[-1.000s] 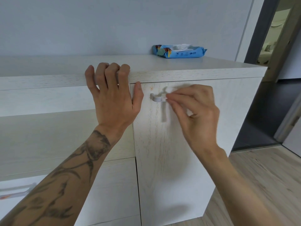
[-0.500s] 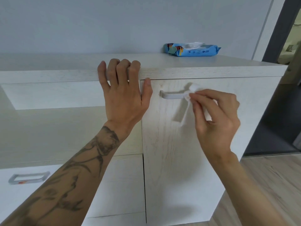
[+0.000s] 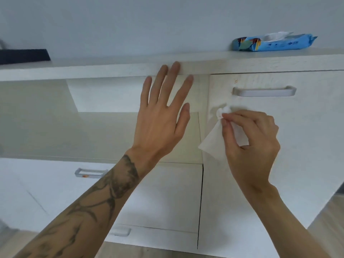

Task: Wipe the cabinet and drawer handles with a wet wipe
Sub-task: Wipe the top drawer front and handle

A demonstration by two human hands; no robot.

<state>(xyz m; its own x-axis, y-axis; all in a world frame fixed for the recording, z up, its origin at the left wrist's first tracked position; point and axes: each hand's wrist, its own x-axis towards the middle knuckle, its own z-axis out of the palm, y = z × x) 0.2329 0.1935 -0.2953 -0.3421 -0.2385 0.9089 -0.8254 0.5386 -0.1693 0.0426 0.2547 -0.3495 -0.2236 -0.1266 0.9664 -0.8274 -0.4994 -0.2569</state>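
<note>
Left hand (image 3: pixel 163 116) flat, fingers straight and spread, holding nothing, fingertips at front edge of cabinet top (image 3: pixel 111 69) (contact unclear). Right hand (image 3: pixel 255 138) pinches wet wipe (image 3: pixel 213 141) between thumb and fingertips, bunched tip up, loose corner hanging toward 7 o'clock. Cabinet handle (image 3: pixel 264 91) at 1 o'clock of wipe, apart from it. Drawer handle (image 3: pixel 90 172) at 8 o'clock of left hand. Wipe likely light, limp, damp, slippery: best gripped as wad, wrapped round rigid bar mid-span.
</note>
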